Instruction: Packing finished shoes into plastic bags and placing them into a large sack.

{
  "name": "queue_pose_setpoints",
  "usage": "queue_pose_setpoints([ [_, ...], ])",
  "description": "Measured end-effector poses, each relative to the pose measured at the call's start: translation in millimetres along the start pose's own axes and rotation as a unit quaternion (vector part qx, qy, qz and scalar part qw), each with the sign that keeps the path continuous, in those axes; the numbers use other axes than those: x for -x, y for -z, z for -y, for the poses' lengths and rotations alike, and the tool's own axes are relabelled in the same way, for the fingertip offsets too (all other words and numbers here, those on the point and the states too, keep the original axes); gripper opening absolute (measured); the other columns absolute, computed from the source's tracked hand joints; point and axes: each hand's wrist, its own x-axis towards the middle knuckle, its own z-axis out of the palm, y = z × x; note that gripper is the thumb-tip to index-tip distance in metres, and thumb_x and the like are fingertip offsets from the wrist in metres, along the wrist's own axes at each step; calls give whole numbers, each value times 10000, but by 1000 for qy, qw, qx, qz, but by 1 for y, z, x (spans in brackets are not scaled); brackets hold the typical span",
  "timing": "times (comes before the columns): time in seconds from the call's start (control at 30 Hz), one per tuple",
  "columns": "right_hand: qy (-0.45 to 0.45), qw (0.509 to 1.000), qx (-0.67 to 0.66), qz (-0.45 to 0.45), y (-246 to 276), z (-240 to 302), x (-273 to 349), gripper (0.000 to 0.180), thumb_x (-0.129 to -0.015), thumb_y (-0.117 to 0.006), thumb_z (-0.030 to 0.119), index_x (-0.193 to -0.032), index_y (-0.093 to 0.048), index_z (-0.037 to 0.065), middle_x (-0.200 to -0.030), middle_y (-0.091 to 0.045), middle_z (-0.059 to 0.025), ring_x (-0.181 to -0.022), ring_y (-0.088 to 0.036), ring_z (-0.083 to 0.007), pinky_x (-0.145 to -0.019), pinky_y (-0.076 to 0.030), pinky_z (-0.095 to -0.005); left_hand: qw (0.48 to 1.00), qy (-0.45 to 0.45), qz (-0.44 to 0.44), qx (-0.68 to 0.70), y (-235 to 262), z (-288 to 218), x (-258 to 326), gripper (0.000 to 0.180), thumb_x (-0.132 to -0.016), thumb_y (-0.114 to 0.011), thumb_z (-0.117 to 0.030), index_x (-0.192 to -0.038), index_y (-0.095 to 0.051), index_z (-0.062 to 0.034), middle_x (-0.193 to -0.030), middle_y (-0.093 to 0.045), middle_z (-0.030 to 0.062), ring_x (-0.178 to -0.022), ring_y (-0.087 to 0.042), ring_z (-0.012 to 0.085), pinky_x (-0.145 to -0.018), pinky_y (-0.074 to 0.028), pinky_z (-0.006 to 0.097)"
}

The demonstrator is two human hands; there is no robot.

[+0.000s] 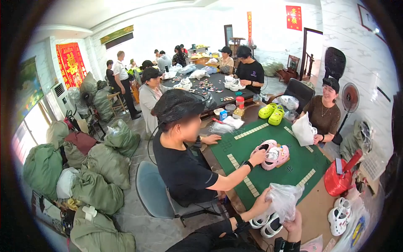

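Observation:
My left hand (262, 204) grips one side of a crumpled clear plastic bag (287, 198). Lower down, my right hand (293, 223) has its fingers closed on the bag's other side. I cannot make out whether anything is inside it. Under the bag, near the table's front edge, sits a pair of white clogs (271, 227), partly hidden by the bag and my arms. Beyond my hands a pair of pink clogs (277, 156) with charms stands on the green mat (235, 157); a co-worker's hand (258, 157) reaches into one.
A co-worker in black (184, 168) sits close on my left, another (329, 109) across at right with a white bag (304, 130). Lime clogs (272, 113) stand at the mat's far edge. A red bag (336, 178) and white charm-covered clogs (338, 218) lie to the right.

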Motion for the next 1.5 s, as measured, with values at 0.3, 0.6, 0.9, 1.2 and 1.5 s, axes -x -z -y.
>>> queue_pose_setpoints([
  [0.3,255,929,260,63,-18,-1,28,527,-788,-531,181,-1251,-318,48,-1267,-375,-109,-1190,-335,-231,-985,-267,-384,987,113,-11,115,6,18,1,321,-842,-468,-166,-1117,-460,-1,-901,-567,53,-781,-523,135,-702,-428,242],
  [0.6,270,690,669,-64,2,-30,18,407,-725,-627,130,-1073,-490,-31,-1075,-514,-129,-1000,-478,-208,-858,-375,-320,931,241,133,239,-16,10,8,395,-901,-325,-322,-1155,-445,-45,-1042,-504,59,-865,-484,129,-771,-400,272],
  [0.9,319,839,437,-56,2,-18,17,335,-780,-582,70,-1082,-484,-37,-1062,-533,-106,-957,-501,-180,-843,-385,-300,981,125,133,63,-14,48,-4,323,-877,-446,-255,-1076,-518,-10,-899,-559,14,-752,-488,93,-662,-408,212],
  [1.2,435,809,369,-141,-1,-1,21,304,-845,-463,69,-1132,-447,-32,-1095,-514,-94,-981,-496,-171,-856,-370,-276,975,142,151,-77,5,-4,-4,296,-810,-526,-225,-1004,-575,-7,-822,-615,98,-689,-537,141,-651,-429,275],
  [1.5,436,830,294,-187,32,11,20,281,-857,-430,127,-1102,-482,1,-1032,-553,-67,-889,-538,-155,-743,-424,-252,978,197,74,-7,14,5,-12,298,-885,-429,-296,-891,-615,-63,-618,-471,-34,-556,-400,52,-514,-346,205],
])
